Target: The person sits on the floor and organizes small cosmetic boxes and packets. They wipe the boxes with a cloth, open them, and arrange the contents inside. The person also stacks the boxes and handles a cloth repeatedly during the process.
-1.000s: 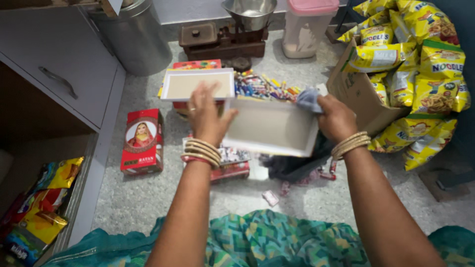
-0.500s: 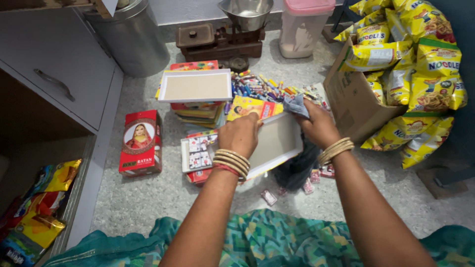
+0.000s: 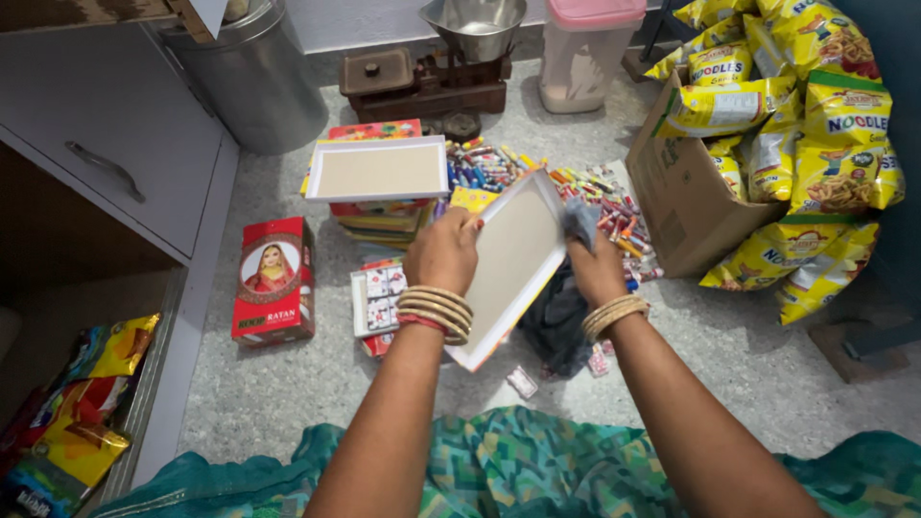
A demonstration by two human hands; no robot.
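Above the speckled grey floor (image 3: 288,384), the left hand (image 3: 443,254) grips the near long edge of a shallow white cardboard box tray (image 3: 513,259), while the right hand (image 3: 597,269) presses a bunched grey cloth (image 3: 579,223) against its far rim. A second ago the tray lay nearly flat; now it tilts steeply, inner face (bare and pale) turned up. Beyond lie scattered colourful small packets (image 3: 537,177) and a brown carton of yellow noodle packs (image 3: 691,182).

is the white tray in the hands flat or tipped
Tipped: the tray slants up on edge, its empty inside showing, held by the left hand and right hand.
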